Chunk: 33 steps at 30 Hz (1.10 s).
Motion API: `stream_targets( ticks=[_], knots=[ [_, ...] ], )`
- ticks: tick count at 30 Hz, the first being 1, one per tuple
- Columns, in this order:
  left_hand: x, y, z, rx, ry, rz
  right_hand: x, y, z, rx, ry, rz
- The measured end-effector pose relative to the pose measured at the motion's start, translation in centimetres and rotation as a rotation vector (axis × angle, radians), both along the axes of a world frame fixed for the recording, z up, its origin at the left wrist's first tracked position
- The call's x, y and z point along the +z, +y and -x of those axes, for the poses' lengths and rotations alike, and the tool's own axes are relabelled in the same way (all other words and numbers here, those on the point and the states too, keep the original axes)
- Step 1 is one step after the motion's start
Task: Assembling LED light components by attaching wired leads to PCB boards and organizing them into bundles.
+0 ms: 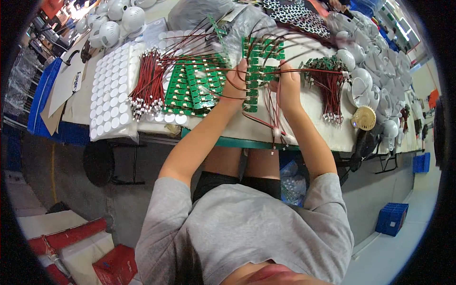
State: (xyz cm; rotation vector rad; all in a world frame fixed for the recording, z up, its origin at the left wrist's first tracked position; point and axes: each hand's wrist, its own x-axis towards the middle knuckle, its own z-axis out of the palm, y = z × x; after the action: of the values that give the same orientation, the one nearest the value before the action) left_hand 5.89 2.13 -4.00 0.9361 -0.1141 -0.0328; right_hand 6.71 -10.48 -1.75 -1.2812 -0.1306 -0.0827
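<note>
- Green circuit-board panel, flat and notched into small sections [253,78], stands between the two hands, over the middle of the long cream-coloured table [223,127]; whether its near end touches the tabletop, I cannot tell.
- Left hand [235,81] grasps the panel by its left edge; its forearm comes in from the near side.
- Right hand [289,88] is curled at the panel's right edge, thumb toward the far side; wires cross it, and whether it pinches board or wire, I cannot tell.
- Dark red and black thin wires [261,117] run from the panel; some hang past the near table edge, ending in small white plastic connectors [276,132].
- Left of the left hand lie overlapping green circuit boards [197,85]; farther left, a bundle of dark red wires [148,78], then a sheet of round white discs [110,90].
- Right of the right hand lies a heap of small green boards with red wires [330,85]; beyond it, a small round cream-yellow fan [364,118] near the table edge, and piled white plastic housings [363,81].
- Far side: a crumpled clear plastic bag [202,14]; to its right, pale rings on a dark sheet [299,18].
</note>
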Motion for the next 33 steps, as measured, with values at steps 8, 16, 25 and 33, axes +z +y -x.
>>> stream_targets(
  ticks=[8,16,25,33],
  knots=[
    [-2.5,-0.6,-1.7,-0.008,-0.109,-0.212,1.8,0.1,1.1,0.042,0.1,-0.291],
    [-1.5,1.1,-1.6,0.826,-1.122,-1.223,1.4,-4.0,-1.2,-0.009,-0.462,0.568],
    [-2.8,1.7,-2.6,0.78,-1.119,-1.275,-2.8,-4.6,-4.1,-0.065,-1.047,1.309],
    [-1.4,-0.6,-0.6,0.263,-0.173,-0.269,-0.5,-1.9,-1.2,-0.01,-0.397,0.583]
  ],
)
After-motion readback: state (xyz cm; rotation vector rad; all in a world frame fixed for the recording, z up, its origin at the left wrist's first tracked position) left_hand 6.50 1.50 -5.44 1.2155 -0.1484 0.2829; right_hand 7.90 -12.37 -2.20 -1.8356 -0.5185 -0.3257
